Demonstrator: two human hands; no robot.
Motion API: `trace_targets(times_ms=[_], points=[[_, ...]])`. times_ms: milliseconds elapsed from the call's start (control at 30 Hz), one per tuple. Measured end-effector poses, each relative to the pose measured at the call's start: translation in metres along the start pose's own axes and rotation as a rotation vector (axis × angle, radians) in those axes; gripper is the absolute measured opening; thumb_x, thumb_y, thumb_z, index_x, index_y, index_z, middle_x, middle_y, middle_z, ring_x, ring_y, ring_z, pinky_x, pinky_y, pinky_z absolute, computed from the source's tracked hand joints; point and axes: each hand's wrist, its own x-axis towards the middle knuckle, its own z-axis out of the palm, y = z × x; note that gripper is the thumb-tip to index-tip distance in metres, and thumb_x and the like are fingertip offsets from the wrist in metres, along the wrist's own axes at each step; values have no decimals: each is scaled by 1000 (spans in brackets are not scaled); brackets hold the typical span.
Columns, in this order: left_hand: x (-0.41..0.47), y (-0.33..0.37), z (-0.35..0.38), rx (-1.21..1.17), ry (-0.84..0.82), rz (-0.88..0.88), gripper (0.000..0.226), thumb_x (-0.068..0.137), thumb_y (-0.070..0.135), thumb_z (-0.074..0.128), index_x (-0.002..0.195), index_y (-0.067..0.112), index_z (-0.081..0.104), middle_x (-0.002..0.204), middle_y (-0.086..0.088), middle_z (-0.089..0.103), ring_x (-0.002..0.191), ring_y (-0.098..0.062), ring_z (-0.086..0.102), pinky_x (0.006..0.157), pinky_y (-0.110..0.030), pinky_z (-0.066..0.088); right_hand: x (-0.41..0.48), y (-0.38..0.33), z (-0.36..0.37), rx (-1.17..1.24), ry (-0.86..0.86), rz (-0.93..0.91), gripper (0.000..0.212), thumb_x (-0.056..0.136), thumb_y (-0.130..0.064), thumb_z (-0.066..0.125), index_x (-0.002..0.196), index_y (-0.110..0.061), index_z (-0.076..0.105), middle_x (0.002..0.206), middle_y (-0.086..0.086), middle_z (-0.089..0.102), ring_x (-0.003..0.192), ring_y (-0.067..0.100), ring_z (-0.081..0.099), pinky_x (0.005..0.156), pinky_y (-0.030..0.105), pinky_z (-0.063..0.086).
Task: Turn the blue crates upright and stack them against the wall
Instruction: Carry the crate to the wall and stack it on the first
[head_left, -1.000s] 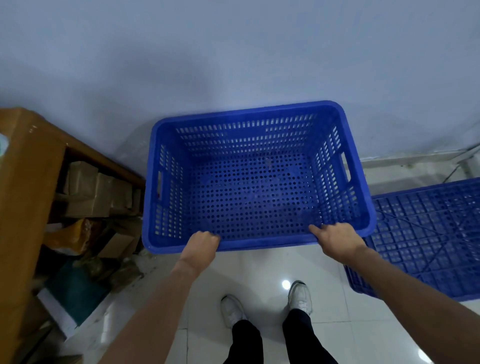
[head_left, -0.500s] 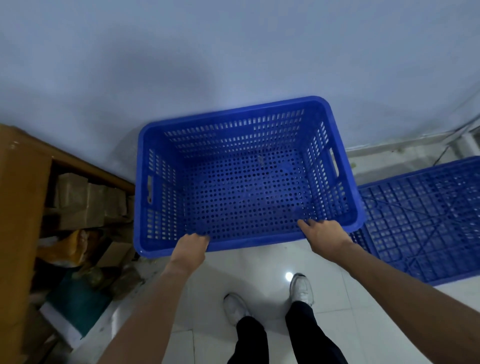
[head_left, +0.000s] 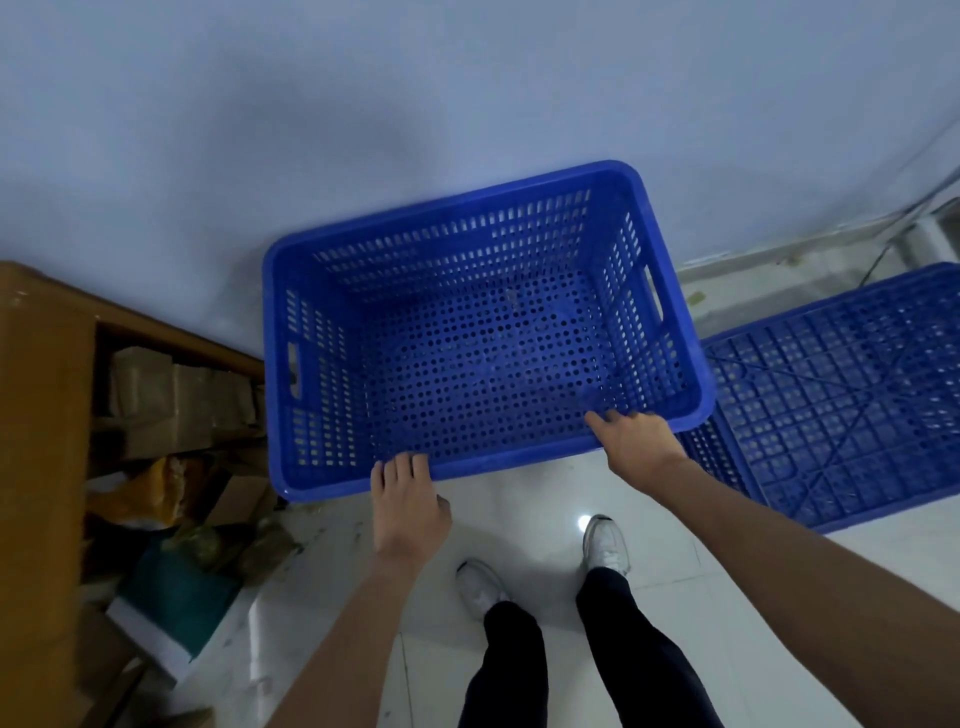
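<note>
An upright blue perforated crate (head_left: 670, 317) stands with its far side against the pale wall (head_left: 363, 130). My left hand (head_left: 410, 501) lies at the crate's near rim, left of centre, with its fingertips touching the rim's top. Over the same rim near the right corner, my right hand (head_left: 641, 441) curls its fingers. To the right, a second blue crate (head_left: 841, 395) lies upside down on the floor, showing its ribbed bottom. Its left edge is hidden behind the upright crate.
A brown wooden shelf unit (head_left: 41, 415) stands at the left, with cardboard boxes (head_left: 171, 400) and loose packaging (head_left: 171, 577) spilling out beside the crate. My feet in white shoes (head_left: 605, 540) stand on the glossy white tiled floor (head_left: 530, 514). Cables run along the wall at the right.
The crate has swung slightly, its right end farther toward the wall. My left hand has drawn back from gripping the rim so its fingers show on top.
</note>
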Motion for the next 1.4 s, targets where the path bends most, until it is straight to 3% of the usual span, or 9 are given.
trace_targets(times_ms=[167,300,433,700,833,933,1067,1400], points=[[3,-5,-21,-9,-232,0,71,97,43,45,157,17,15,165,-6,9,152,-25,10,125,-43,6,-7,0,-9,16,-80,14,66,94,-18,51,152,-18,17,134,10,51,119,30,53,99,41,43],[-19,-1,-49,-153,-398,-33,75,100,47,42,159,24,2,167,-2,-8,154,-22,-4,124,-42,11,-41,-8,-22,80,-75,54,62,94,-24,44,151,-15,20,142,12,40,130,32,39,112,44,30],[-57,1,-73,-266,-466,-59,71,101,43,45,159,25,8,167,-2,-1,154,-24,3,123,-41,18,-90,-9,-40,298,-170,60,69,95,-22,42,156,-16,12,163,10,10,148,30,15,118,44,24],[-110,23,-96,-381,-531,7,65,97,53,42,155,31,25,161,2,29,145,-24,33,118,-38,29,-204,-11,-27,573,-341,352,57,94,-23,44,149,-11,31,150,11,34,137,30,36,111,42,36],[-117,42,-104,-367,-566,106,68,96,58,40,155,27,27,160,-1,31,146,-26,30,119,-43,27,-249,-22,-8,666,-389,484,53,95,-24,42,145,-9,37,147,14,36,135,32,41,110,39,37],[-123,64,-109,-321,-595,202,67,97,55,40,156,25,25,160,-3,31,147,-26,27,119,-42,25,-275,-26,0,750,-366,569,51,94,-25,43,143,-9,41,147,14,38,132,31,45,108,38,40],[-127,101,-110,-178,-593,328,62,96,54,41,149,20,39,151,-7,43,137,-29,42,115,-44,34,-311,-28,12,840,-305,663,51,95,-27,44,142,-10,41,146,13,40,129,30,48,106,36,41],[-167,225,-96,70,-646,490,54,97,48,42,142,18,46,143,-8,50,128,-26,49,110,-40,39,-381,5,68,1039,-299,830,49,95,-25,40,141,-10,42,144,12,43,129,28,49,105,36,40]])
